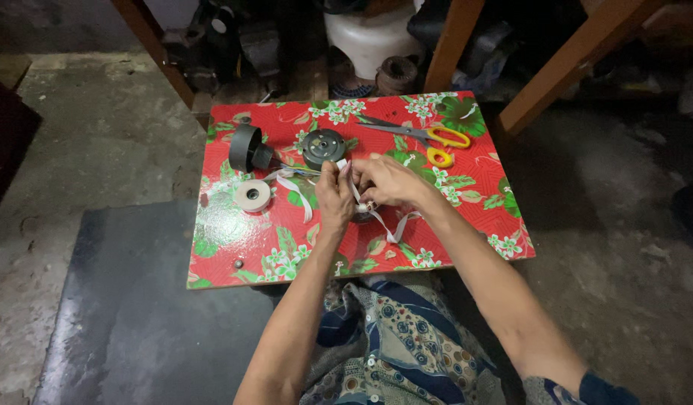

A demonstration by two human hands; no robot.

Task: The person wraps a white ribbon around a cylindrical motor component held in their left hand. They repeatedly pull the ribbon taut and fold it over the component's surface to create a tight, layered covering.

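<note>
My left hand (333,196) and my right hand (387,180) meet over the middle of a low table covered in a red flowered cloth (466,202). Both pinch a white cloth tape (395,229) that loops down onto the cloth beneath them. A small dark round part (363,211) sits under the hands, mostly hidden. A roll of white tape (252,195) lies to the left, with a strip trailing toward my left hand.
Yellow-handled scissors (429,136) lie at the table's back right. A round dark motor part (322,145) and a black cylindrical housing (248,148) sit at the back left. Wooden legs (579,52) and clutter stand beyond the table. Concrete floor surrounds it.
</note>
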